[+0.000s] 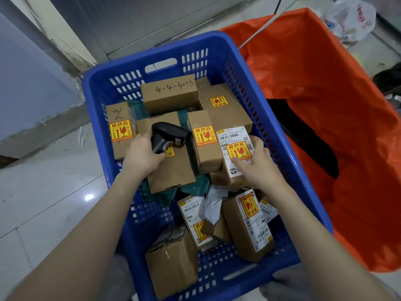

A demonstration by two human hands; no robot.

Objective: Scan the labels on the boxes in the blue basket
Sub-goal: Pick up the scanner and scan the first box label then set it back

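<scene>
A blue slotted plastic basket (pixel 97 118) holds several brown cardboard boxes with yellow and red fragile stickers. My left hand (pixel 142 155) grips a black handheld barcode scanner (pixel 169 136), held over the middle boxes with its head pointing right. My right hand (pixel 258 161) holds a box with a white shipping label (pixel 235 137), label side up, at the basket's right side. One far box (pixel 170 94) has "4-4-4003" handwritten on it. Nearer me, two labelled boxes (pixel 249 222) lie tilted beside a crumpled paper slip (pixel 213 203).
An orange plastic bag (pixel 325 83) stands open right of the basket, dark inside. A white plastic bag (pixel 351 18) lies on the floor at the top right. Pale tiled floor (pixel 43 192) lies to the left, with a grey wall base behind.
</scene>
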